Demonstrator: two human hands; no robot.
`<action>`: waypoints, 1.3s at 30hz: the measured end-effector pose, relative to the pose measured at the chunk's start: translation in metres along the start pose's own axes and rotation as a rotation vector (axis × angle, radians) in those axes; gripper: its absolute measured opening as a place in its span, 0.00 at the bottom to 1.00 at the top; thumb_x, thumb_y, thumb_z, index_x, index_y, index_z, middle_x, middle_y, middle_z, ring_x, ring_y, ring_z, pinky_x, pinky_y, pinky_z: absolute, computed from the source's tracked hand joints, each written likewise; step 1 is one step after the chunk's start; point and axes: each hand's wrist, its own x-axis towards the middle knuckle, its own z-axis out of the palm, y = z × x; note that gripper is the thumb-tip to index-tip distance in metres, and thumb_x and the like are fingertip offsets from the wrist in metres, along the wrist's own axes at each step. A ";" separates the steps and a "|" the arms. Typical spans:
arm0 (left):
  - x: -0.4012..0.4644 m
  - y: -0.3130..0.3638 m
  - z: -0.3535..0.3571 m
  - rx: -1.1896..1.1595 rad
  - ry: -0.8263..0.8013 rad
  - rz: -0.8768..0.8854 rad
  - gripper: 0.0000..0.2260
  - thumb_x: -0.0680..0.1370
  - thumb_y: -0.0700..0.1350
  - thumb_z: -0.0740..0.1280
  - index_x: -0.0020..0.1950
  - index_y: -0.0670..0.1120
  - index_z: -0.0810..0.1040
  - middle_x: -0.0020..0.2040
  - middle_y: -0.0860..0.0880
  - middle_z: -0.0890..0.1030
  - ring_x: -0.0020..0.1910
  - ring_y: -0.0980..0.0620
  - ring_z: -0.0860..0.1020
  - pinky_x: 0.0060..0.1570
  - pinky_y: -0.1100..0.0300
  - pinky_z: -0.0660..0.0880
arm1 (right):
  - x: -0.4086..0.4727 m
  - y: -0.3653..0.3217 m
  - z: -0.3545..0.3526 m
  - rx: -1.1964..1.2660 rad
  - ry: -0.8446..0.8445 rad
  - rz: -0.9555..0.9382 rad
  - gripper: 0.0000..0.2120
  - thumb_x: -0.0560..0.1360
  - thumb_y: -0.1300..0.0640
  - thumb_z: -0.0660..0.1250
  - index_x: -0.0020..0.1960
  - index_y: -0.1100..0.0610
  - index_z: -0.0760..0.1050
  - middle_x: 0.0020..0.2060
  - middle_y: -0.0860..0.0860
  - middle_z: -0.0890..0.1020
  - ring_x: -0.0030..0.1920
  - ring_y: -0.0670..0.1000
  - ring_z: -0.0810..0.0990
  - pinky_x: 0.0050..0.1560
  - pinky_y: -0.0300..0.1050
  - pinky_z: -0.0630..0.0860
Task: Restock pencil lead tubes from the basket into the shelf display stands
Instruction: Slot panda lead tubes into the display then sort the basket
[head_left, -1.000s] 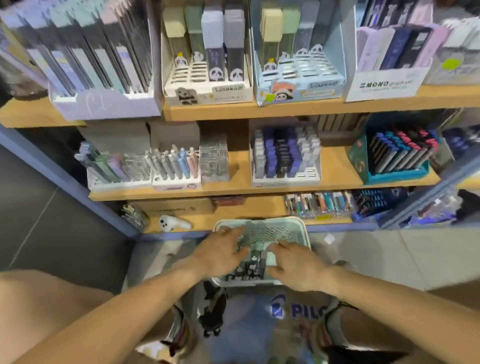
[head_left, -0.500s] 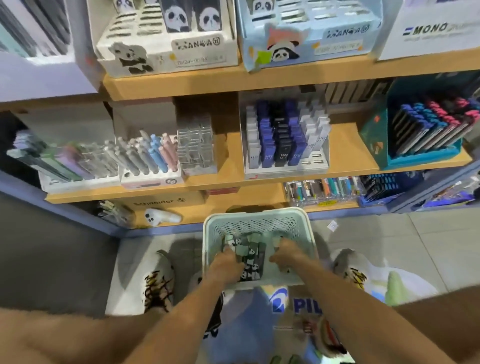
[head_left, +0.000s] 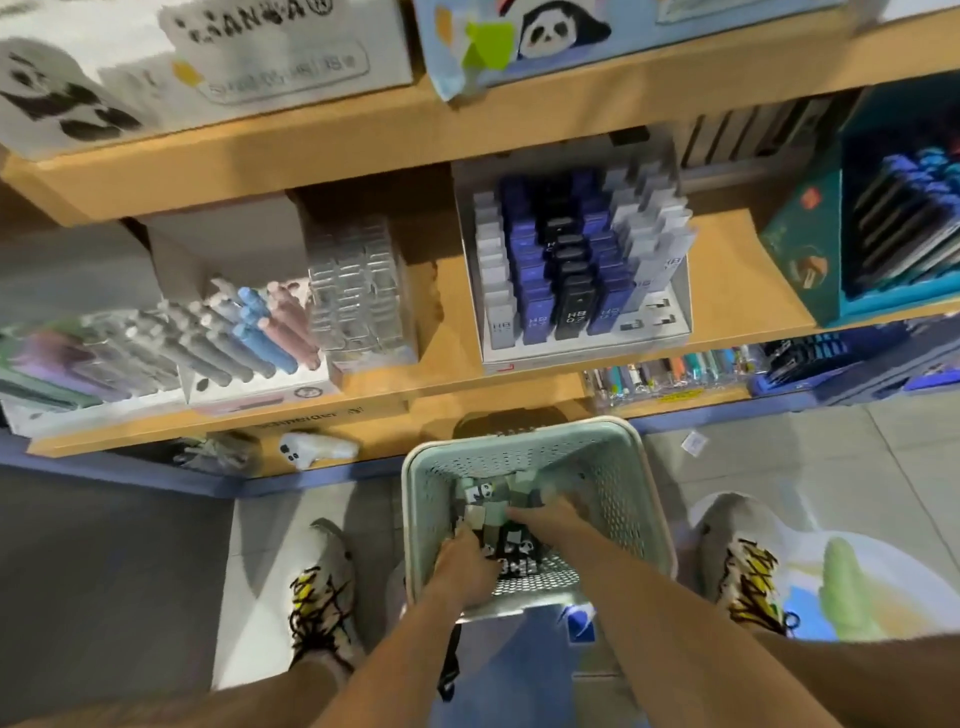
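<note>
A pale green perforated basket (head_left: 615, 483) stands on the floor between my feet, below the shelves. A loose pile of panda-printed lead tubes (head_left: 485, 493) in green, grey and black lies in it. My left hand (head_left: 465, 564) reaches into the near side, fingers curled down into the pile. My right hand (head_left: 550, 519) is deeper in, its fingertips closed on a pale green tube. On the top shelf stand a white panda display stand (head_left: 208, 67) and a blue panda display stand (head_left: 545, 31). An HB lead stand (head_left: 582, 291) is on the middle shelf.
The middle shelf also holds pen displays (head_left: 244, 332), a clear plastic box (head_left: 358, 291) and a teal box (head_left: 883, 218). A white gadget (head_left: 317, 449) lies on the bottom shelf. My shoes (head_left: 322, 587) flank the basket. A blue bag (head_left: 519, 670) lies under its near edge.
The view has tilted down and closer to the shelves. Both hands have pushed deeper into the basket, from its rim down into the pile of tubes.
</note>
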 end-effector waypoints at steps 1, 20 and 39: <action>-0.002 0.002 -0.001 -0.010 0.000 0.020 0.22 0.75 0.43 0.69 0.70 0.48 0.72 0.63 0.45 0.81 0.62 0.43 0.79 0.61 0.52 0.76 | 0.003 0.000 0.001 -0.010 0.022 0.015 0.29 0.74 0.52 0.77 0.69 0.62 0.69 0.62 0.57 0.77 0.64 0.56 0.77 0.60 0.45 0.74; -0.005 -0.003 -0.005 -0.261 -0.209 0.175 0.31 0.79 0.22 0.55 0.79 0.41 0.58 0.68 0.49 0.71 0.70 0.55 0.68 0.68 0.65 0.69 | 0.015 0.005 0.032 0.021 0.105 0.050 0.41 0.63 0.49 0.83 0.67 0.64 0.68 0.54 0.59 0.81 0.53 0.57 0.83 0.54 0.53 0.83; -0.029 0.005 -0.010 -0.382 0.058 0.063 0.23 0.79 0.38 0.70 0.72 0.51 0.71 0.56 0.53 0.81 0.56 0.52 0.80 0.55 0.57 0.79 | -0.017 0.002 0.005 0.135 0.109 -0.010 0.03 0.74 0.63 0.74 0.46 0.60 0.80 0.41 0.57 0.84 0.41 0.53 0.83 0.39 0.44 0.83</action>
